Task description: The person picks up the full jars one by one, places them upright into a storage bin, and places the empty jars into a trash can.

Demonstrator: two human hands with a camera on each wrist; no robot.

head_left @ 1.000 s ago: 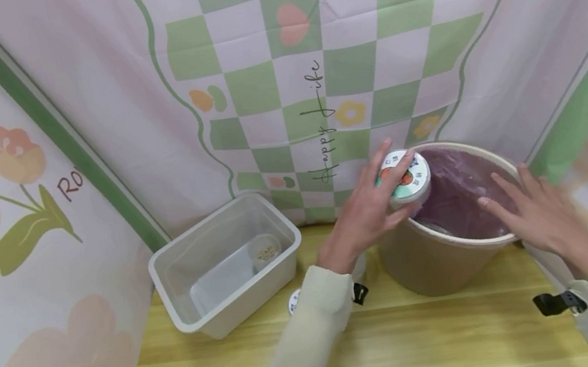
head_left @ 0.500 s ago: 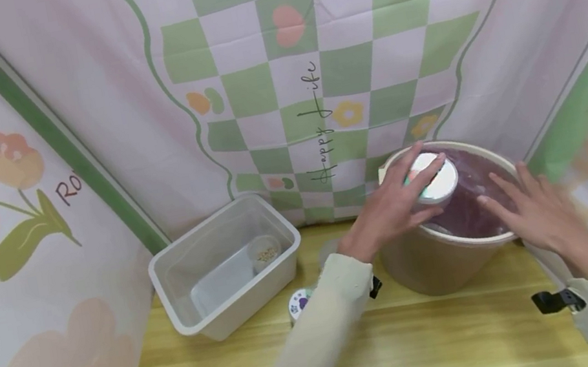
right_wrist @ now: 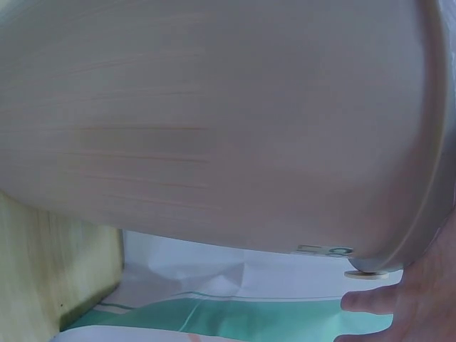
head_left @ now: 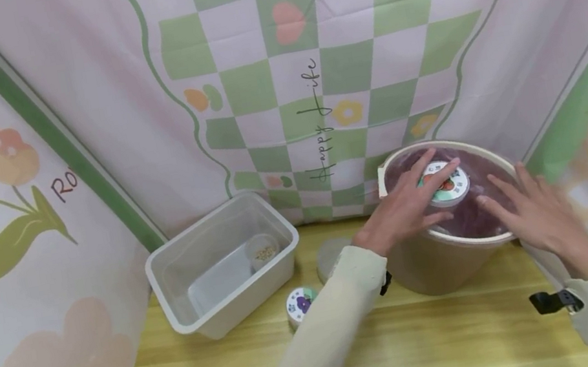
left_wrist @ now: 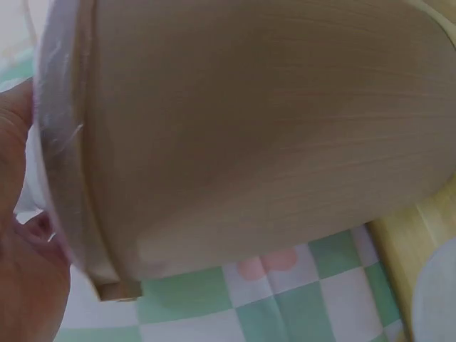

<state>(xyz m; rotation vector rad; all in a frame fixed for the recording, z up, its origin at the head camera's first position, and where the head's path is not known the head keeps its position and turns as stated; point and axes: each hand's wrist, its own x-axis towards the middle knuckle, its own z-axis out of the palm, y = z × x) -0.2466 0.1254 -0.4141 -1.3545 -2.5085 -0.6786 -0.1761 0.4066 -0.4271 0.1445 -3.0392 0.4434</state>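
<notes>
A round plastic tub (head_left: 451, 188) with a white lid label printed in red and green is held in my left hand (head_left: 402, 210). The hand's fingers spread across the lid, over the mouth of a beige trash bin (head_left: 435, 267) lined with a purplish plastic bag (head_left: 463, 222). My right hand (head_left: 543, 221) lies with fingers spread at the bin's right rim and holds nothing. In the left wrist view the bin's wall (left_wrist: 249, 128) hides most of the tub. The right wrist view shows the right fingers (right_wrist: 374, 299) beside the rim.
A grey rectangular basin (head_left: 234, 312) stands at the left with a clear round tub (head_left: 263, 252) inside. Between basin and bin, on the wooden table (head_left: 446, 340), are a tub with a purple-printed lid (head_left: 299, 302) and a greyish round piece (head_left: 330, 256), partly behind the left sleeve. Patterned cloth hangs behind.
My left hand has moved right with the tub, from the bin's left rim to over its opening. The purple-lidded tub shows more from behind the sleeve. My right hand has stayed put.
</notes>
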